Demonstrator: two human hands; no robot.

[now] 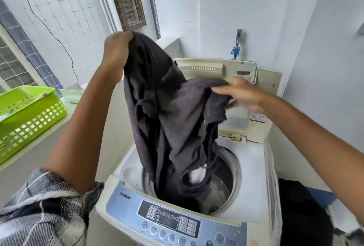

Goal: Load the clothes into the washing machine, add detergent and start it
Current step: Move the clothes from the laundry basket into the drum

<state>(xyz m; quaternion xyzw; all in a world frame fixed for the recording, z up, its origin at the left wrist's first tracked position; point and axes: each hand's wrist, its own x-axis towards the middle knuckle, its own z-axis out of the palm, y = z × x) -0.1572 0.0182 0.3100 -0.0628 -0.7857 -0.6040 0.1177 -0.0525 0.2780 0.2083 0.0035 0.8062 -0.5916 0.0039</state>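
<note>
A dark grey garment [169, 119] hangs over the open drum [226, 182] of a white top-loading washing machine [254, 176]. My left hand [116, 48] grips the garment's top, raised high at the left. My right hand [238, 92] holds a fold of the cloth at the right, thumb under it and fingers stretched over it. The garment's lower end dips into the drum. The machine's lid [220, 72] stands open at the back. Its control panel [173, 224] with buttons faces me at the front.
A green plastic basket [33, 113] sits on a ledge at the left. A tap [237, 44] with a blue fitting juts from the wall behind the machine. Dark cloth [301, 212] lies at the right of the machine. White walls close in on the right.
</note>
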